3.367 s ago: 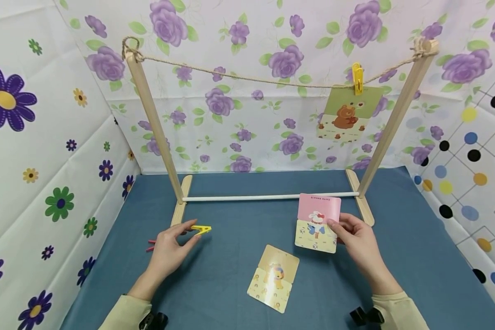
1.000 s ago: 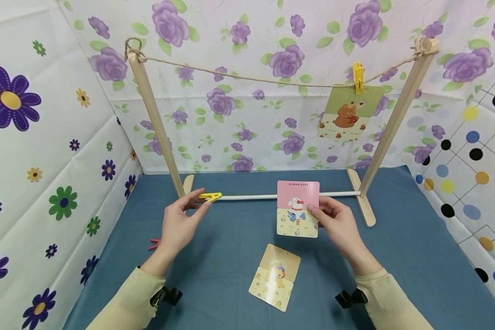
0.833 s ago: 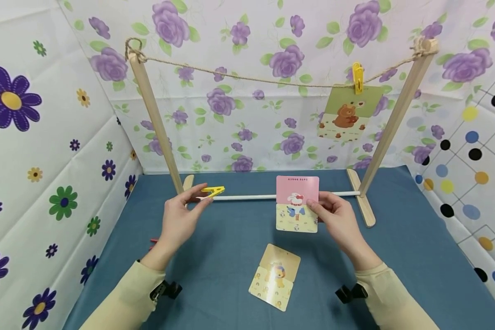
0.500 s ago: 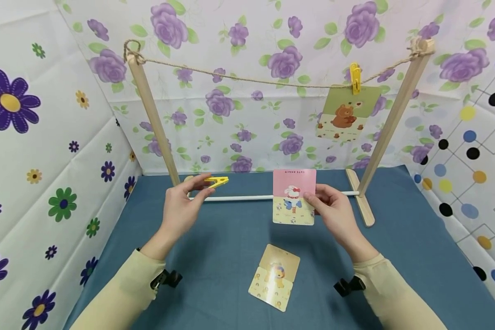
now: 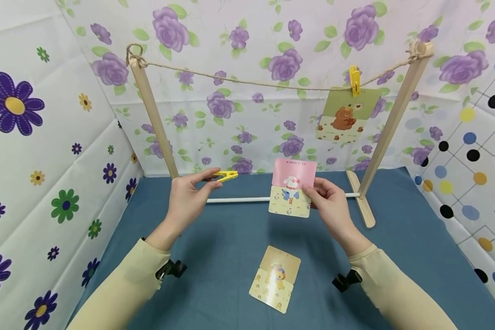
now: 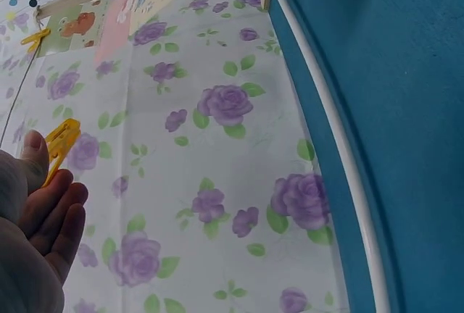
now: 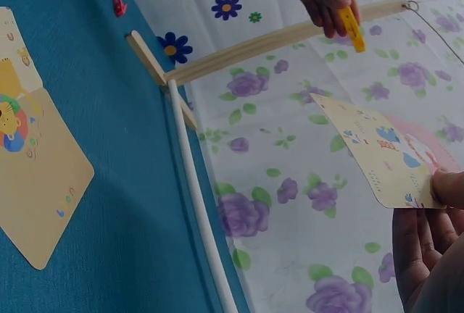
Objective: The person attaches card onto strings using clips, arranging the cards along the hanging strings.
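My left hand (image 5: 188,195) pinches a yellow clothespin (image 5: 227,175) between thumb and fingertips, its nose toward the right. In my right hand (image 5: 329,205) a pink and cream card (image 5: 293,187) with a white rabbit picture is held by its right edge. The card and clothespin are apart, both below the twine (image 5: 247,82) strung between two wooden posts. On that line a green and cream bear card (image 5: 344,117) hangs from another yellow clothespin (image 5: 355,81). A yellow card (image 5: 275,278) with a lion picture lies on the blue cloth.
The left wooden post (image 5: 154,117) and right wooden post (image 5: 392,126) lean outward, joined low down by a white rod (image 5: 237,200). A red clothespin (image 7: 119,4) lies on the cloth by the left foot, visible in the right wrist view. Flowered cloth (image 5: 214,151) hangs behind.
Both hands have risen and come nearer each other. The rabbit card has shifted up and left, the clothespin up and right. The lion card and the bear card stay in place.
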Demonstrator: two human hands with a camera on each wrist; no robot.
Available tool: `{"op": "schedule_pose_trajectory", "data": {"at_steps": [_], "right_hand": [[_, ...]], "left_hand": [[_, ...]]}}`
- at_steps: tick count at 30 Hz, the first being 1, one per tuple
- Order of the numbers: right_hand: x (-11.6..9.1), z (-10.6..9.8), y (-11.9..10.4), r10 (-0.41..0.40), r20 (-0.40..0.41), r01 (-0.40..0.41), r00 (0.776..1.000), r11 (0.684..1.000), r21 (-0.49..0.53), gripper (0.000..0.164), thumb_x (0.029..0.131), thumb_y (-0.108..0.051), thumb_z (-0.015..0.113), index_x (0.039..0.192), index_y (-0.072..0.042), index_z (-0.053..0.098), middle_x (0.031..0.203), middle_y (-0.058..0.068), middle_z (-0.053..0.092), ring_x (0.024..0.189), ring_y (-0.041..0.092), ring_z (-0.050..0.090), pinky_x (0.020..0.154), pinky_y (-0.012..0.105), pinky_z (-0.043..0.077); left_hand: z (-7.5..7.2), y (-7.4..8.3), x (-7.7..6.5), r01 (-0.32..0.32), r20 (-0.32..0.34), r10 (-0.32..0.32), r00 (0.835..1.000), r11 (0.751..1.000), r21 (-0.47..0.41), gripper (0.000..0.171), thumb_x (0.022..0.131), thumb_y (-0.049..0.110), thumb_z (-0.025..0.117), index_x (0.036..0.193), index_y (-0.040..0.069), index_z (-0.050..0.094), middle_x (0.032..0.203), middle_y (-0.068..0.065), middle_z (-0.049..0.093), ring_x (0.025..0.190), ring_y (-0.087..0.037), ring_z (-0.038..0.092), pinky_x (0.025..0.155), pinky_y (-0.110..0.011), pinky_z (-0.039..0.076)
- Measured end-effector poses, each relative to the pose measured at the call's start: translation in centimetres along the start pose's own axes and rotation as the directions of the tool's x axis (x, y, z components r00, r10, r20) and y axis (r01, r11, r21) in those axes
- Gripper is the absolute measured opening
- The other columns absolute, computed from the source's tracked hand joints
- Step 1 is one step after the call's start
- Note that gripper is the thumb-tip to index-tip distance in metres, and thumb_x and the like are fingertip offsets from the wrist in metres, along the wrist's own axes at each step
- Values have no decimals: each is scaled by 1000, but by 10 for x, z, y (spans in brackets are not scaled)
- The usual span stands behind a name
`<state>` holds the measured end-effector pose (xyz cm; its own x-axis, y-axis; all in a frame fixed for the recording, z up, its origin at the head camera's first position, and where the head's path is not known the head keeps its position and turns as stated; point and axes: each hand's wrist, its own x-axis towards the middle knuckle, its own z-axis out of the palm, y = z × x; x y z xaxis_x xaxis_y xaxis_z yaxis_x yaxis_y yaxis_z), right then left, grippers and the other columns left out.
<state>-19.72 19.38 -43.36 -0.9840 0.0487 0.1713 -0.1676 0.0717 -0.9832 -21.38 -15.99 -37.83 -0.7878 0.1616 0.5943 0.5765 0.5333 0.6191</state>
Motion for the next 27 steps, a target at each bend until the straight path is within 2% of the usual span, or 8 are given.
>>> {"op": "schedule_pose_trajectory", "data": {"at_steps": [3, 6, 11, 14, 17, 19, 21, 27], "right_hand": [[3, 2, -1, -9, -15, 9, 1000, 1000, 6, 41, 106, -30, 72, 135, -1, 68, 106, 5, 79, 90, 15, 77, 76, 30, 64], [7, 3, -3, -19, -24, 19, 1000, 1000, 0, 40, 106, -30, 72, 133, -1, 69, 104, 4, 79, 89, 15, 76, 75, 30, 64], [14, 5, -15, -50, -19, 50, 999, 999, 5, 40, 106, -28, 71, 135, 0, 69, 105, 5, 79, 89, 15, 75, 74, 28, 63], [20, 6, -22, -63, -17, 63, 998, 998, -1, 41, 106, -28, 71, 137, 0, 69, 106, 5, 78, 90, 15, 75, 76, 27, 63], [25, 6, -27, -73, -23, 73, 997, 997, -19, 42, 106, -29, 71, 137, -1, 69, 107, 6, 78, 91, 15, 74, 76, 26, 62], [28, 7, -30, -82, -28, 81, 996, 996, -32, 41, 106, -30, 72, 136, -2, 70, 107, 7, 78, 91, 15, 73, 76, 25, 62], [30, 7, -32, -96, -33, 95, 995, 995, -45, 40, 106, -31, 72, 134, -3, 71, 107, 8, 78, 92, 16, 73, 75, 26, 62], [35, 6, -35, -125, -41, 123, 991, 991, -55, 39, 106, -32, 72, 133, -4, 71, 108, 10, 77, 92, 19, 74, 76, 27, 63]], "left_hand": [[1, 3, 4, -30, -6, 30, 1000, 1000, 9, 36, 91, 14, 86, 126, 8, 81, 109, -13, 81, 45, -6, 48, 40, -26, 21], [1, 6, 9, -57, -19, 57, 998, 998, 18, 34, 92, 15, 86, 125, 9, 81, 103, -12, 81, 34, -3, 30, 39, -27, 18], [2, 9, 18, -109, -34, 110, 993, 993, 41, 31, 94, 11, 83, 125, 9, 81, 99, -10, 82, 33, 0, 27, 39, -26, 17], [2, 11, 22, -145, -39, 147, 988, 988, 53, 30, 96, 8, 81, 125, 7, 81, 102, -12, 82, 34, -2, 30, 39, -25, 17], [3, 12, 26, -187, -42, 190, 981, 981, 54, 28, 97, 2, 78, 125, 4, 80, 104, -13, 81, 42, -6, 53, 40, -24, 17], [4, 12, 29, -218, -45, 220, 974, 975, 50, 28, 97, -3, 76, 125, 2, 79, 104, -15, 81, 55, -13, 69, 42, -23, 16], [4, 13, 33, -253, -52, 256, 965, 966, 52, 29, 97, -6, 75, 125, 1, 79, 104, -17, 80, 67, -20, 77, 43, -21, 16], [5, 16, 47, -341, -90, 347, 934, 937, 79, 26, 95, -4, 78, 121, -1, 80, 103, -17, 80, 66, -23, 77, 45, -20, 16]]}}
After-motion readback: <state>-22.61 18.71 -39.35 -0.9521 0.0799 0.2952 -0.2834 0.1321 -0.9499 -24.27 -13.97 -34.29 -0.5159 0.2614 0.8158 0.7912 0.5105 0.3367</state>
